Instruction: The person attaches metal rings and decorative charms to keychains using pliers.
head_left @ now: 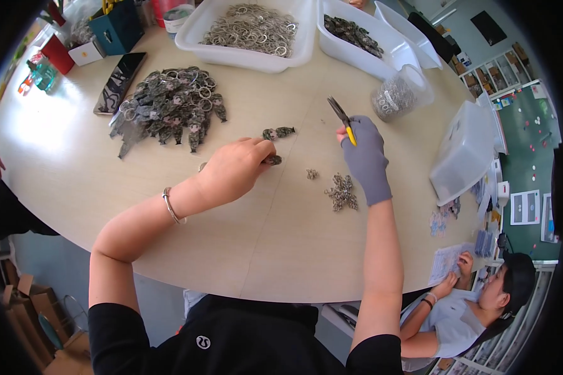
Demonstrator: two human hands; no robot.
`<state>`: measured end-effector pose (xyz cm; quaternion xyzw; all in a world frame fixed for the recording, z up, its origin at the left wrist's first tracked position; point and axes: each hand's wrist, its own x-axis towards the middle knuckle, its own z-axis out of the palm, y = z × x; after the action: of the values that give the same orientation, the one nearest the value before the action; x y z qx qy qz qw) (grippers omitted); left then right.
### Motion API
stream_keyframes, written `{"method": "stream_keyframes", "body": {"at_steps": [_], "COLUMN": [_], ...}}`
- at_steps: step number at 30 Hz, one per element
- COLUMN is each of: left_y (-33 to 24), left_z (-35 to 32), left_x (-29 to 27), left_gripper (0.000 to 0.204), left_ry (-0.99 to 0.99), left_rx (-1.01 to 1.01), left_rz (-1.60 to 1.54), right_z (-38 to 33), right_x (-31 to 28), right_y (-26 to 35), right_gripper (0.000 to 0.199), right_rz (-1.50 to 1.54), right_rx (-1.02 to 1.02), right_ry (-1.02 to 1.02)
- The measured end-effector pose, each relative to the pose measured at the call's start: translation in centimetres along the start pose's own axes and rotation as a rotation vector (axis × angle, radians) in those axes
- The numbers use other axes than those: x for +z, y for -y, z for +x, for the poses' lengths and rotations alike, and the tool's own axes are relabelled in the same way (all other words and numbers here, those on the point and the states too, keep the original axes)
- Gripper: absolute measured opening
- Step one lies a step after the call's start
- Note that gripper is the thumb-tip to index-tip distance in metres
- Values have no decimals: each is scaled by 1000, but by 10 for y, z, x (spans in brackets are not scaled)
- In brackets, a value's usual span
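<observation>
My left hand (236, 167) is closed over the table, with a small dark camouflage-patterned charm (273, 160) poking out from its pinched fingertips. A second such charm (278, 133) lies just beyond those fingers. My right hand (365, 153), in a grey fingerless glove, is closed round pliers (342, 115) with yellow handles, their dark jaws pointing away from me. Between my arms lie a heap of small silvery metal chain pieces (342, 192) and a smaller cluster (312, 174). At the left, a big pile of camouflage charms with key rings (172, 106) sits on the table.
White bins hold metal rings (250, 30) and dark charms (353, 36) at the back. A clear tub of metal parts (396, 99) lies tilted at the right, near a translucent box (460, 153). A phone (120, 82) lies left. Another person (460, 319) sits at the right.
</observation>
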<state>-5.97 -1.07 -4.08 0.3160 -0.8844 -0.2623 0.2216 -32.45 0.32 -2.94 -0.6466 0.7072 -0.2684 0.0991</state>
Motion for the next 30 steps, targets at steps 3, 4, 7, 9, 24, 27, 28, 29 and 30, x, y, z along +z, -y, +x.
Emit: {"method": "stream_keyframes", "body": {"at_steps": [3,4,7,9,24,27,28,29,30], "left_y": [-8,-9,-7,-5,-2,-2,-3,-4,-4], "left_z": [2,3,2,2,4,6,7,6,4], "left_x": [-6,-6,-10,-11,-9,-7,-7,-9,-11], "left_gripper": [15,15,19,17,19,18,18,17,16], "left_ry": [34,30,79,138,235,244,250,258,258], "left_rx": [-134,-133,-231,-327,-445,-453,-446,-495,-551], "left_rz": [-216,-216,-400,-644,-952,-991,-993,-1046,-1098], "right_z": [27,33,43,44,62,57,54,48,41], "right_x": [12,14,23,25,33,32,30,28,25], "right_y": [-9,-13,-9,-6,2,-1,-3,2,15], "right_gripper": [6,8,9,9,12,12,10,10,8], "right_rz": [-71,-113,-177,-226,-211,-256,-253,-254,18], "right_rx": [10,21,32,3,-40,-129,-190,-190,-101], "right_ry": [56,87,133,140,177,135,98,98,127]}}
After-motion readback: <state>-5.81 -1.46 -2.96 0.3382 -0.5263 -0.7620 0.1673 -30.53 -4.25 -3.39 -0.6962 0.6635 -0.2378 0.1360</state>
